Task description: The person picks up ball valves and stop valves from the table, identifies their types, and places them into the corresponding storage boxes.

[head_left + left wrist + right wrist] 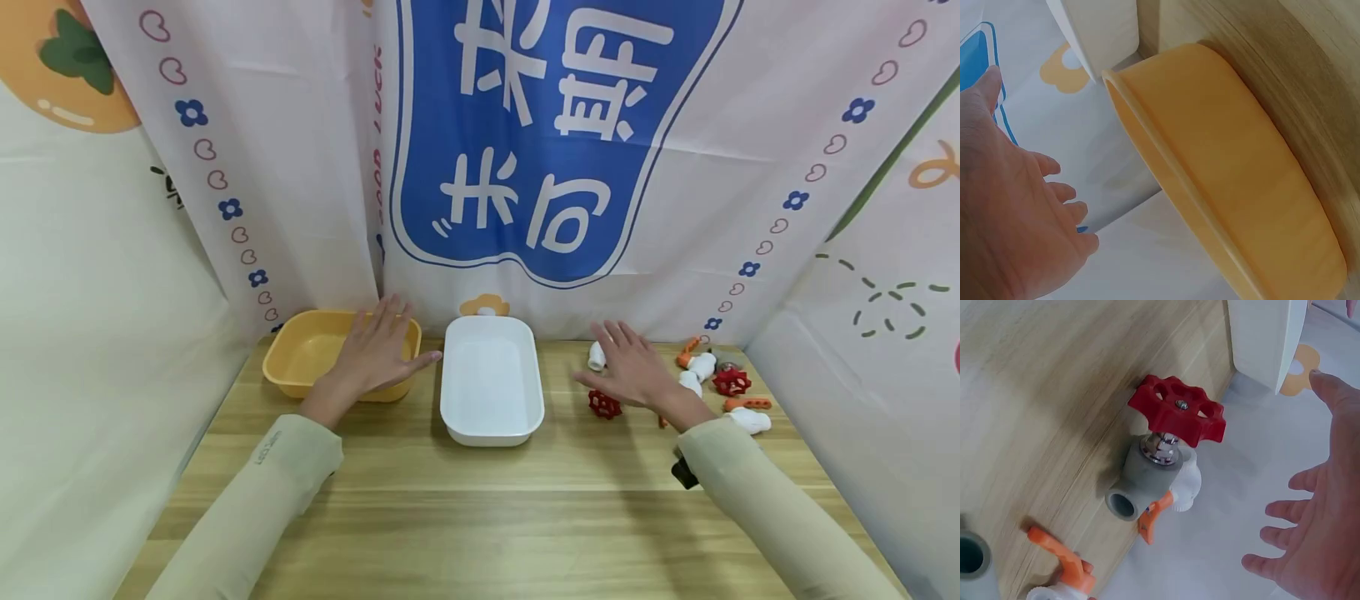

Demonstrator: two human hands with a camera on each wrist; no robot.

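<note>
In the head view my left hand (372,348) hovers with spread fingers over the right side of a yellow plastic basin (281,382). The left wrist view has that palm (1016,212) beside the basin's wall (1210,137), holding nothing. My right hand (636,367), fingers apart, is above the valves on the right. Just below it lies a grey pipe valve (1147,472) with a red handwheel (1179,409). Behind that is a white valve (1188,481) with an orange lever. The right palm (1322,531) is free of any object.
A white rectangular tray (491,435) stands between the hands on the wooden table (465,525). More white valves (750,420) with orange levers and another red handwheel (732,382) are grouped at the right. Printed cloth (322,167) closes off the back and sides.
</note>
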